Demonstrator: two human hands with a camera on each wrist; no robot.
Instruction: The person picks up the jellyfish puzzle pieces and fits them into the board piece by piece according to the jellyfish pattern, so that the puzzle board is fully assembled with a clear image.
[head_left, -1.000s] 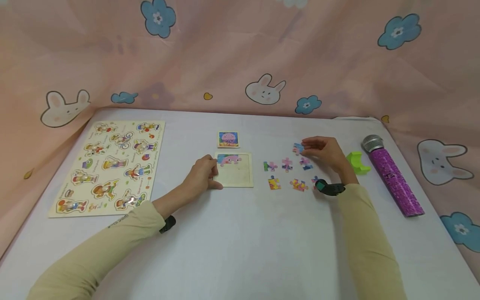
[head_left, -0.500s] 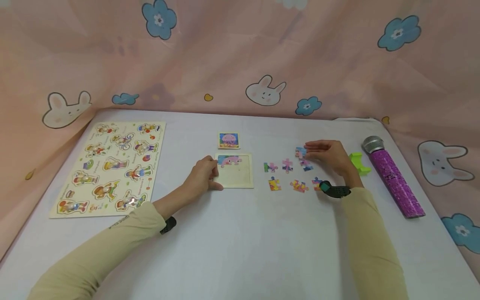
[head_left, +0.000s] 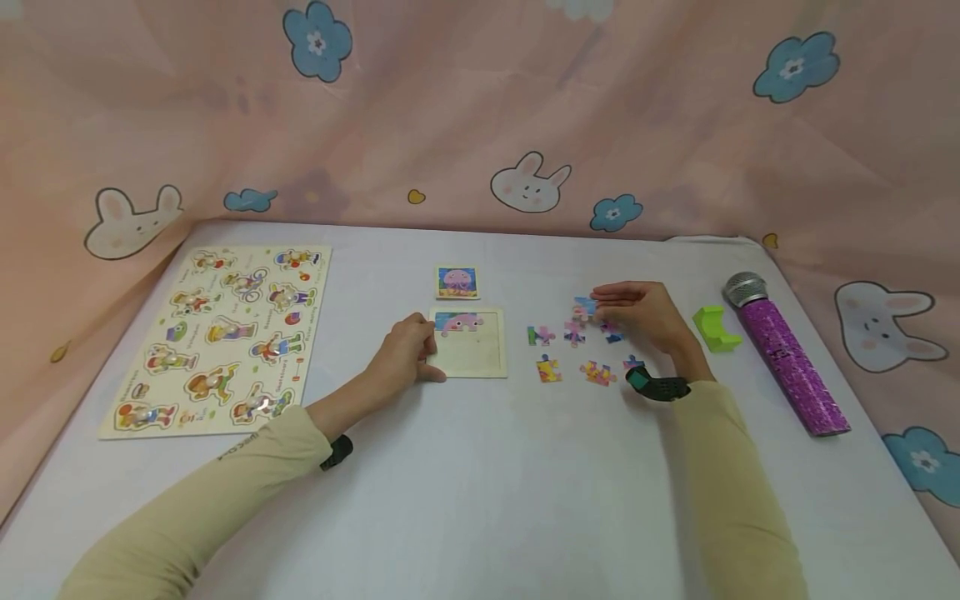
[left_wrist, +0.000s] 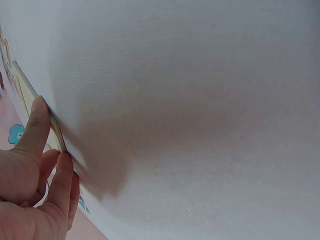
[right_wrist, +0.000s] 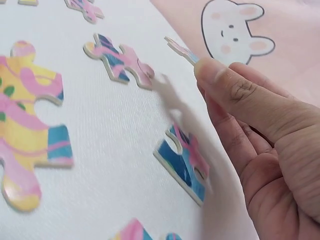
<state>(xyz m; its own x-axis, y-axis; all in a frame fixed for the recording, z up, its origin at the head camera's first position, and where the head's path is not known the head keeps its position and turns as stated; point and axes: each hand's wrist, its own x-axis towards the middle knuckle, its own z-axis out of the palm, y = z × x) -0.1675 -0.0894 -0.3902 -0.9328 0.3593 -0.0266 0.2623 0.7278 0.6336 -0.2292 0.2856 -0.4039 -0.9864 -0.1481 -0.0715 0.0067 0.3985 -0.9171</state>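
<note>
In the head view my left hand grips the left edge of a small cream puzzle tray. The left wrist view has thumb and fingertips on the edge of that tray. Blue and pink pieces are set along its top left. My right hand pinches a blue-and-pink jigsaw piece, which hangs above the table in the right wrist view, between thumb and fingers. Several loose jigsaw pieces lie below it, among them a yellow one and a pink one.
A square octopus picture lies just behind the tray. On the left is a large board of cartoon figures. To the right sit a bright green block and a purple glittery microphone. A pink printed curtain hangs behind.
My right hand first shifts slightly right, then back left, carrying the pinched jigsaw piece, which now overlaps the spot above the middle pink piece. My left hand stays on the tray.
</note>
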